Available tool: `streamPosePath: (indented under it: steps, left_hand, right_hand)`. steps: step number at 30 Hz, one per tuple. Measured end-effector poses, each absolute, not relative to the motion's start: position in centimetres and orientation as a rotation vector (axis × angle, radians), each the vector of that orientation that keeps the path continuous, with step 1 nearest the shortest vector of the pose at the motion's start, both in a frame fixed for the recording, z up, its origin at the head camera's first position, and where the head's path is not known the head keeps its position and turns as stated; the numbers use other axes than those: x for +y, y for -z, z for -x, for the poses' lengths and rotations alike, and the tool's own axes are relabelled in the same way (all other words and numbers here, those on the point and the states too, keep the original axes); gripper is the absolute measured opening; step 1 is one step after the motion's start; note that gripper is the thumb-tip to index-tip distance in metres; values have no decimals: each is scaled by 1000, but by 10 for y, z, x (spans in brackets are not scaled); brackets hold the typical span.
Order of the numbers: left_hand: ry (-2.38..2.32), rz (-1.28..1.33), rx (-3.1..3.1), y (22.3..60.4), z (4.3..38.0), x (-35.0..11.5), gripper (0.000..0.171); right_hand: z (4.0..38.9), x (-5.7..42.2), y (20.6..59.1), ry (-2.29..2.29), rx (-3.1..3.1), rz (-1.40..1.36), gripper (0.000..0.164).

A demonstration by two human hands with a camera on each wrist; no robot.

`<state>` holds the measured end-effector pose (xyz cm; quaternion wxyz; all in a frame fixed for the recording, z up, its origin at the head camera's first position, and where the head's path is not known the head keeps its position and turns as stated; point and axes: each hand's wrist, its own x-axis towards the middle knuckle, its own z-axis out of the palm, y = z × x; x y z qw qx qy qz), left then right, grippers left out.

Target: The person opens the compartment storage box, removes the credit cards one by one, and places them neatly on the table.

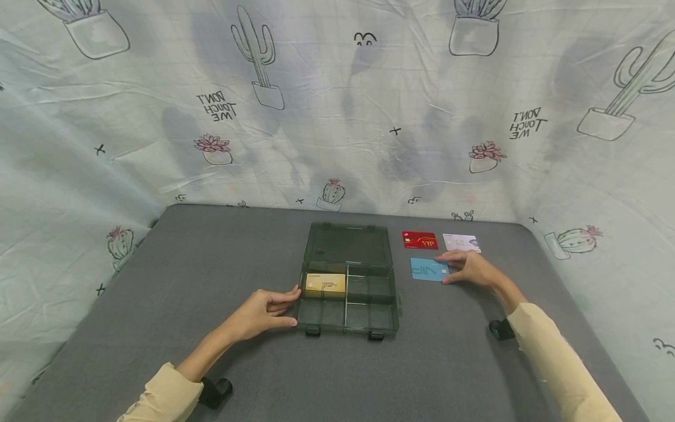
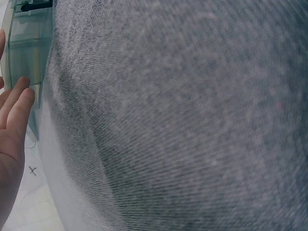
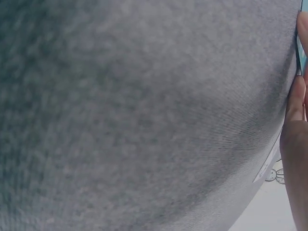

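My left hand [image 1: 261, 313] rests its fingertips and thumb against the left side of a dark translucent plastic box [image 1: 371, 328]. In the left wrist view the fingers [image 2: 20, 108] lie fairly straight beside the box wall. The box lies with its lid [image 1: 348, 245] folded back. Its back left compartment holds a gold card [image 1: 325, 282]. To the right of the box, my right hand [image 1: 471, 271] pinches the right end of a blue VIP card [image 1: 426, 269] between thumb and fingers. Only a sliver of that card [image 3: 302, 53] shows in the right wrist view.
Behind the blue card lie a red VIP card [image 1: 419, 240] and a pale lilac card [image 1: 457, 242], the latter partly behind my right hand. The grey table [image 1: 237, 252] ends at a printed cloth backdrop [image 1: 327, 117]. Two latches [image 1: 376, 335] sit on the box's front edge.
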<state>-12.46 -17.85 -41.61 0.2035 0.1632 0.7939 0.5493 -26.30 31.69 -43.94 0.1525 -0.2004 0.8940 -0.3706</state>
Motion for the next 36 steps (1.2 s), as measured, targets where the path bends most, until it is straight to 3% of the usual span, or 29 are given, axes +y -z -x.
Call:
streamPosePath:
  steps: [36]
  left_hand:
    - [-1537, -463, 2210, 417, 125, -178, 66]
  right_hand:
    - [260, 321, 448, 1283, 2466, 523, 62]
